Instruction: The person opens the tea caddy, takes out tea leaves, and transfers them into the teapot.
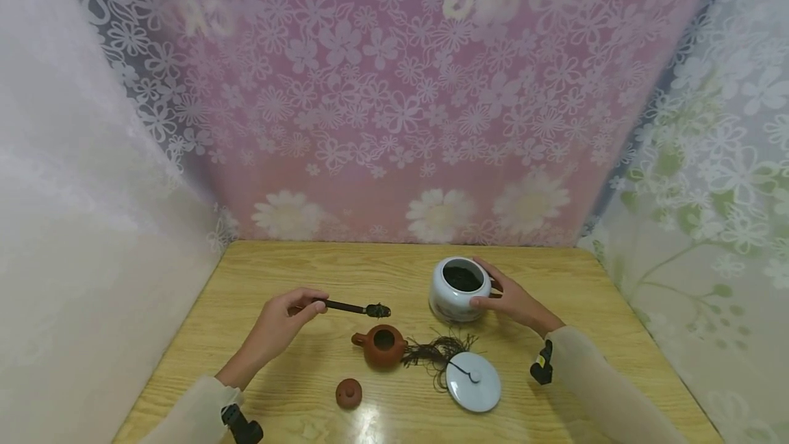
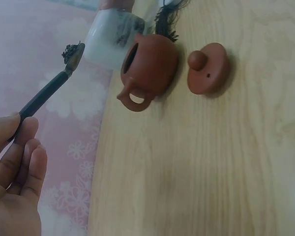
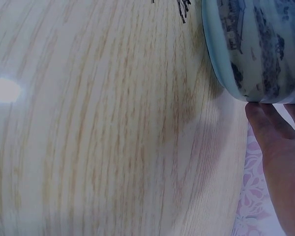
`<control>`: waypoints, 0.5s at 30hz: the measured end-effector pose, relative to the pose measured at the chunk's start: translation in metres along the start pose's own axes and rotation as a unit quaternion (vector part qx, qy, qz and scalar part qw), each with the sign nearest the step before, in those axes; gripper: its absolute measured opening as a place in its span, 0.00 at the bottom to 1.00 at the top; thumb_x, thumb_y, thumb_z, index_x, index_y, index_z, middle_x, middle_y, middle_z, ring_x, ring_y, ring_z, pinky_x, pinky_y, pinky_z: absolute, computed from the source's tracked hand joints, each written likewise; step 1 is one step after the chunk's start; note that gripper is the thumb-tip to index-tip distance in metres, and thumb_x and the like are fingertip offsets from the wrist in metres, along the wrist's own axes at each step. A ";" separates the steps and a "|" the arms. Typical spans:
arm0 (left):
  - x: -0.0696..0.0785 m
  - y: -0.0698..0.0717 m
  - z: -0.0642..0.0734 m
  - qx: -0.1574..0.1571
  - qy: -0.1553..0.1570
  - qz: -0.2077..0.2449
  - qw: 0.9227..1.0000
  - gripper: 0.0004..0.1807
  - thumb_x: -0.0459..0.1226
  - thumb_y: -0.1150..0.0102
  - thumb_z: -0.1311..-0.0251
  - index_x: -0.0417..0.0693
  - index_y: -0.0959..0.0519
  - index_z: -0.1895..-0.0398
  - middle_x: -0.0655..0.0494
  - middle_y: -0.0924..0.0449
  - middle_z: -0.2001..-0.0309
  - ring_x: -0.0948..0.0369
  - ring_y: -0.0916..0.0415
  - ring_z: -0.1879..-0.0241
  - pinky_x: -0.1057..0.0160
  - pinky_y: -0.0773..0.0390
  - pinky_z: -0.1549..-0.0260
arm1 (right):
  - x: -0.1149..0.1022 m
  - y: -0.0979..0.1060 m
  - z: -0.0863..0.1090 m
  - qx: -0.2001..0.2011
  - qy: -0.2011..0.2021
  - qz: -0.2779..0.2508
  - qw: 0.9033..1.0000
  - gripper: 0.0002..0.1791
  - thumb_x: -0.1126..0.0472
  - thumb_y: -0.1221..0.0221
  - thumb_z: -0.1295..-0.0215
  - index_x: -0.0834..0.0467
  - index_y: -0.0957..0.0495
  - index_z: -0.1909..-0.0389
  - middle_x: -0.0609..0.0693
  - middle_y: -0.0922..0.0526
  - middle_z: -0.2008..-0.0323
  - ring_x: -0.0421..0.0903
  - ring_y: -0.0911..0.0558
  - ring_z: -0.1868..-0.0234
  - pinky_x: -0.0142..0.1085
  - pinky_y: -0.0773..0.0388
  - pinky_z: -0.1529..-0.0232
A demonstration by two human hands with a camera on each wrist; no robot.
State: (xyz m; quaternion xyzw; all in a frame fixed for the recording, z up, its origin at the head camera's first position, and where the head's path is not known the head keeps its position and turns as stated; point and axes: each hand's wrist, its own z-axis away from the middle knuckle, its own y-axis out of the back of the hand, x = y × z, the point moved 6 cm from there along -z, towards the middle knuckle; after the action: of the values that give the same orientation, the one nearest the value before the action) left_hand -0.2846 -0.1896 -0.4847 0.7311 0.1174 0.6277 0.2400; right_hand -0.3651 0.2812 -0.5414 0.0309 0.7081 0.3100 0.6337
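Head view shows me holding a slim dark scoop (image 1: 346,306) level in the air, its tip loaded with dark leaves (image 1: 379,309), near the uncovered mouth of the teapot (image 1: 385,356) and apart from it. The fingers of my left hand (image 1: 288,315) are nearly closed, thumb and forefinger pinching the handle's end while the others curl loosely. I judge the scoop light and stiff; that far grip should suit it, though a tilt could spill the loose heap. The fingers of my right hand (image 1: 510,299) spread wide around the side of the white jar (image 1: 445,301), thumb nearer me. It looks like smooth ceramic, probably heavier, slippery and breakable, so I would hold the broad body rather than the rim. More dark leaves fill its inside. The reddish-brown teapot, likely fragile too, is best taken by its handle. Nearer me lie its small lid (image 1: 348,395) and, rightward, the white lid (image 1: 468,392), with a dark tassel (image 1: 425,353) beside it on the table (image 1: 290,389).
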 end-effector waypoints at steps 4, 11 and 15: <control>-0.008 -0.001 0.005 -0.009 0.014 0.001 1.000 0.15 0.51 0.35 0.23 0.61 0.12 0.40 0.60 0.10 0.54 0.63 0.14 0.55 0.61 0.17 0.55 | 0.001 0.000 0.000 0.001 -0.003 0.002 1.000 0.54 0.52 0.29 0.25 0.35 0.54 0.10 0.60 0.53 0.11 0.70 0.41 0.15 0.68 0.32 0.25; -0.020 -0.004 0.009 -0.022 0.010 -0.001 1.000 0.15 0.52 0.33 0.25 0.63 0.12 0.41 0.62 0.10 0.52 0.48 0.13 0.51 0.63 0.17 0.57 | 0.004 0.001 -0.001 0.003 -0.005 0.009 1.000 0.54 0.51 0.29 0.25 0.34 0.54 0.11 0.59 0.52 0.11 0.70 0.41 0.15 0.68 0.32 0.24; -0.017 -0.008 0.009 -0.031 0.001 0.002 1.000 0.15 0.51 0.32 0.25 0.62 0.11 0.41 0.60 0.09 0.51 0.47 0.13 0.50 0.64 0.17 0.58 | 0.003 0.001 -0.002 0.003 -0.004 0.009 1.000 0.54 0.51 0.28 0.26 0.35 0.54 0.11 0.59 0.51 0.11 0.70 0.41 0.15 0.68 0.33 0.24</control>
State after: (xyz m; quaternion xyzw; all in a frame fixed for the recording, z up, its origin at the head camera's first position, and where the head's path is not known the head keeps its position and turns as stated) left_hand -0.2776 -0.1925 -0.5039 0.7228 0.0970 0.6323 0.2615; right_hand -0.3676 0.2827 -0.5435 0.0404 0.7061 0.3131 0.6339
